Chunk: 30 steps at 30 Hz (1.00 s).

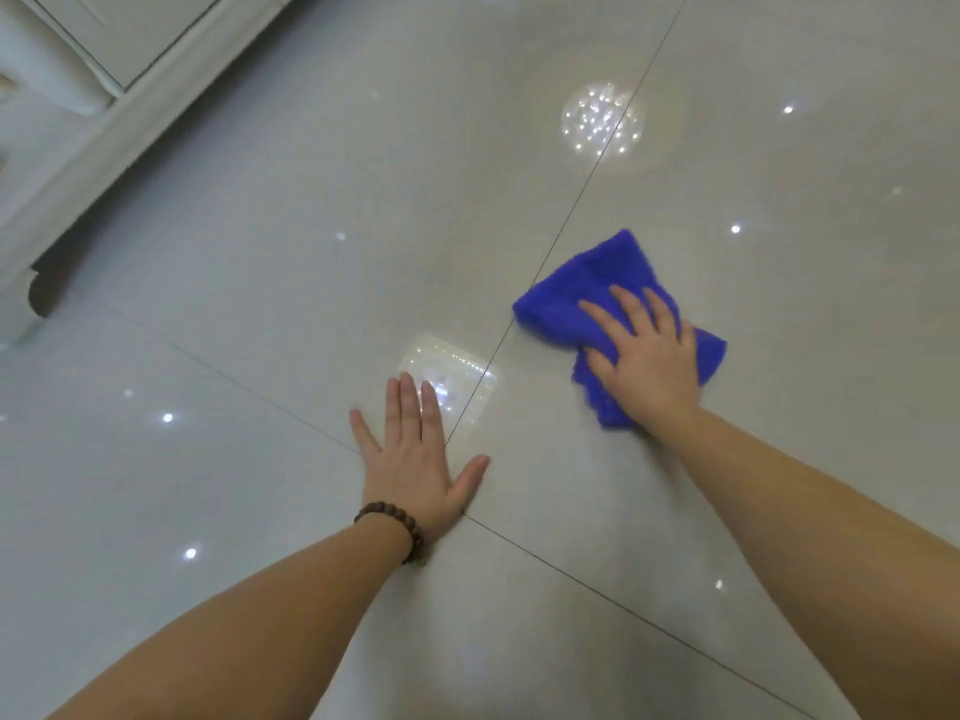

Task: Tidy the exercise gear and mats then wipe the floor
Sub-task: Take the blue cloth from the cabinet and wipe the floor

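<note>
Left hand [413, 454] flat on the floor [249, 314], near centre, over a crossing of tile joints. Right hand [644, 350] to its right and further forward — resting on the cloth [587, 283], which lies on the floor just right of the long joint. Cabinet base [104, 132] stands far left, behind both hands.

glossy smooth tile floor [260, 304], fluffy blue cloth [587, 283], wooden bead bracelet [400, 522]
</note>
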Available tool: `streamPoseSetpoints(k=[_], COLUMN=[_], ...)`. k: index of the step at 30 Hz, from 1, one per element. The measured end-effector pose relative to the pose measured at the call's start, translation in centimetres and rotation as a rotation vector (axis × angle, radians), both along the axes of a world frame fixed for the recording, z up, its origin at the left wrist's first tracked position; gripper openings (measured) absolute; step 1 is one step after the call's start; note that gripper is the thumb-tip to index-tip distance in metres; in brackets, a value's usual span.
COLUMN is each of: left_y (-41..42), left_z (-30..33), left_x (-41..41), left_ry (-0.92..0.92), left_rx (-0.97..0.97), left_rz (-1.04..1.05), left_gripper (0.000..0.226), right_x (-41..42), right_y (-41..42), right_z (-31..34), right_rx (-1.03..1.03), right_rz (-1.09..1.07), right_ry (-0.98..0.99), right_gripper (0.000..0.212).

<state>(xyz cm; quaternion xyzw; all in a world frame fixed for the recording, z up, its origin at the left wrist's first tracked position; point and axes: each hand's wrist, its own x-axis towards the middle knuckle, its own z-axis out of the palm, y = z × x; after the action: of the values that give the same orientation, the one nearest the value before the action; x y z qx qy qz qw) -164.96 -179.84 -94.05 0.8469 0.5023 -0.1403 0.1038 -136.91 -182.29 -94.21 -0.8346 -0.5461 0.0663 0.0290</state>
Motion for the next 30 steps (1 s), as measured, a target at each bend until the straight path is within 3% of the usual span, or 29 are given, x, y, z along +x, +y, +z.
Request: streamPoseSetpoints(k=[3,5,7,10,12,14,17,19,20,23,25,27,30], left_y=[0.8,1.5,1.4,-0.2,-0.6,-0.4,-0.5,-0.4,-0.3,-0.1,-0.1,-0.2,-0.1], left_z=[0.6,1.4,1.7,1.7,1.2,1.1,0.8,1.0,1.1,1.1,0.9,0.9,1.2], left_x=[-0.4,-2.0,-4.2,-5.9,-6.0,-5.9,-6.3,-6.3,-6.2,-6.2,-6.3,-6.2,-6.1], left_ry=[-0.021,-0.008,0.01,0.051,0.035,0.037,0.059,0.066,0.067,0.014,-0.001,0.047,0.082], left_rx=[-0.066,-0.158,-0.189,-0.145,-0.111,-0.11,-0.091,-0.103,-0.115,-0.144,-0.152,-0.141,-0.161], left_rz=[-0.04,-0.139,-0.211,-0.234,-0.238,-0.229,-0.226,-0.237,-0.245,-0.266,-0.264,-0.256,-0.241], left_gripper=[0.106,0.117,0.128,0.137,0.136,0.138,0.139,0.137,0.135,0.125,0.127,0.137,0.144], right_x=[4.2,1.2,-5.4,-15.2,-15.3,-11.4,-6.4,-9.7,-12.9,-20.7,-18.0,-12.2,-8.3], right_y=[-0.3,0.3,0.0,-2.0,-2.5,-2.4,-2.1,-2.4,-3.0,-6.1,-6.8,-7.1,-7.6], right_z=[0.9,1.3,0.9,0.5,0.6,0.0,0.2,0.3,0.3,0.3,0.3,-0.2,0.0], right_rx=[-0.037,-0.02,-0.004,-0.023,-0.051,-0.017,-0.019,-0.004,0.024,0.029,-0.014,0.004,0.005], right_rz=[-0.442,-0.49,-0.303,0.152,0.358,0.357,-0.037,-0.283,-0.274,0.145,0.319,0.224,-0.22], right_ry=[0.082,0.088,0.083,0.048,0.04,0.0,0.038,0.066,0.057,0.052,0.049,-0.015,0.022], right_gripper=[0.055,0.056,0.056,0.058,0.059,0.058,0.056,0.056,0.057,0.06,0.06,0.058,0.056])
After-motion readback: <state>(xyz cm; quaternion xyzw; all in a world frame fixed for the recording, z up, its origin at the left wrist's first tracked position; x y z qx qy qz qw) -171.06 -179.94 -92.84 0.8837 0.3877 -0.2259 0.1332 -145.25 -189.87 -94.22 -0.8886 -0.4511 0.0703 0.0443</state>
